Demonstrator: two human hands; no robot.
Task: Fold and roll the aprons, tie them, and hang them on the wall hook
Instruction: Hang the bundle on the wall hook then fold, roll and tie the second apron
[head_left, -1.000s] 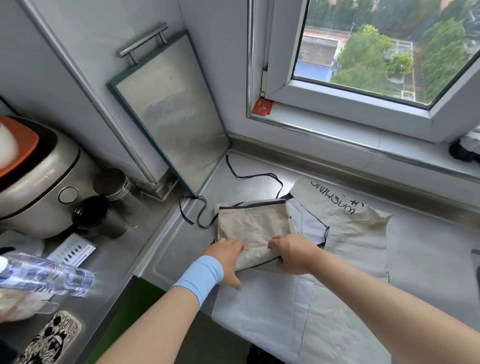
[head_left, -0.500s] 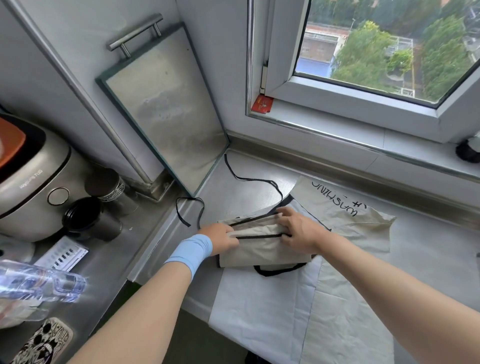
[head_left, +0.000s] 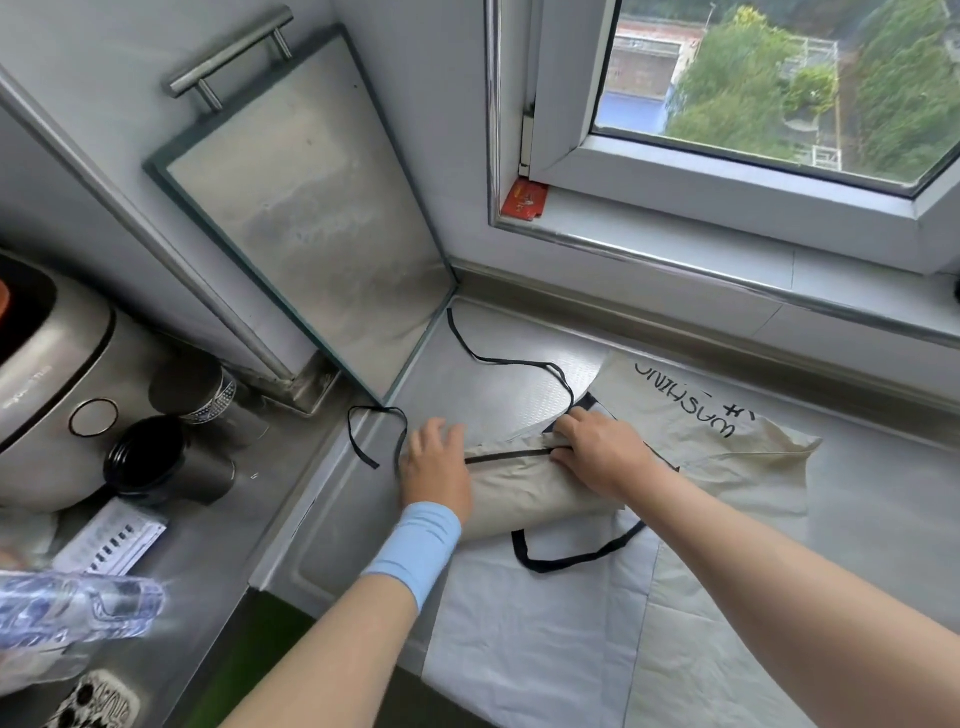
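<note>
flat apron (head_left: 545, 639): spread out on the steel counter (head_left: 883, 499), closest to me, with black lettering up at its far corner
strap loop (head_left: 571, 560): black, pokes out from under the roll onto the flat apron
rolled apron (head_left: 524, 493): beige with black trim, lying across the flat one, right between both hands
left hand (head_left: 436, 470): blue wristband, fingers straight and a bit spread, palm resting on the roll's left end
right hand (head_left: 597, 457): fingers curled over the roll's top edge, gripping it by the trim
ties (head_left: 511, 362): thin, black, squiggling loose on the counter past the hands
metal board (head_left: 311, 218): leaning on the wall in the corner
</note>
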